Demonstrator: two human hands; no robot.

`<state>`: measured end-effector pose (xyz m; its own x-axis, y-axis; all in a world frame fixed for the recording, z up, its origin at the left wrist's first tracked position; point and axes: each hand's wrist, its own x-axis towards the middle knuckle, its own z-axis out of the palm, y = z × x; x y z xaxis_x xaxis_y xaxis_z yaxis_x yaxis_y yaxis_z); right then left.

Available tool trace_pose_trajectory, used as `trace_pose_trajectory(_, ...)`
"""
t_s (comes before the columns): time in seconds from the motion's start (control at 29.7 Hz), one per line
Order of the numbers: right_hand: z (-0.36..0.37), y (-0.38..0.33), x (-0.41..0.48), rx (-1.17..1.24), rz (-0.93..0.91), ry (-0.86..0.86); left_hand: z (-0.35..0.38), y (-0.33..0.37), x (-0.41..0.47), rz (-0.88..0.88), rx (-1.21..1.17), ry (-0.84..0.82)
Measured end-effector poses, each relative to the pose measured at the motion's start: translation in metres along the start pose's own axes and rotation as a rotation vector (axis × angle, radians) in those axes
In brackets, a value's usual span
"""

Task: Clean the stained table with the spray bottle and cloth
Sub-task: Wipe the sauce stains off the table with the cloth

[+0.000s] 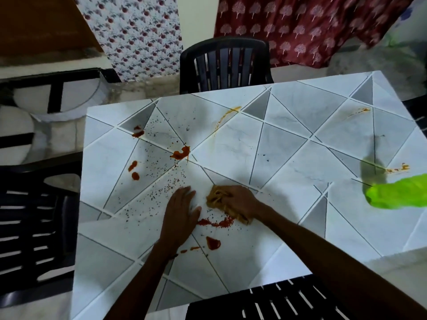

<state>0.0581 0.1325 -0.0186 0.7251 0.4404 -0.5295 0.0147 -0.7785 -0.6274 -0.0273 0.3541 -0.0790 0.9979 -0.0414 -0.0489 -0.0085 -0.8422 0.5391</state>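
Scrubbing is only getting going: right hand (240,202) clutching the cloth (217,197), left hand (182,211) lying flat, stains (181,153) at 10 o'clock untouched.

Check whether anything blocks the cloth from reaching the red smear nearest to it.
Nothing visible does. The right hand grips the cloth right next to the red smear, with only bare table between. The left hand lies flat just left of the smear, its thumb near that end, not across it.
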Motion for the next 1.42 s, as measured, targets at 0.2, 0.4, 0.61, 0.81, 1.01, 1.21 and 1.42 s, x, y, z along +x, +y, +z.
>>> trace_pose_trajectory(0.2,0.013,0.001,-0.053,0.272,-0.015,0.007,-0.003,0.028,-0.031,0.035,0.024,0.016)
trace_pose_trajectory(0.4,-0.011,0.040,-0.118,0.679,-0.037,0.321,-0.003,0.065,-0.055,0.003,0.002,0.058)
trace_pose_trajectory(0.61,-0.052,0.075,-0.174,1.009,0.110,0.599,-0.001,0.079,-0.074,-0.028,-0.069,0.088)
trace_pose_trajectory(0.81,-0.042,0.129,-0.175,0.878,0.377,0.751,0.000,0.068,-0.080,-0.023,-0.051,0.096)
trace_pose_trajectory(1.01,0.024,0.121,-0.125,0.824,0.403,0.643,-0.003,0.035,-0.066,-0.036,-0.043,0.040)
trace_pose_trajectory(1.21,0.081,-0.005,-0.078,0.810,0.383,0.475,-0.019,0.009,-0.048,-0.017,-0.077,0.050)
trace_pose_trajectory(1.42,0.110,-0.095,-0.050,0.790,0.345,0.362,-0.034,-0.024,-0.044,-0.002,-0.079,0.045)
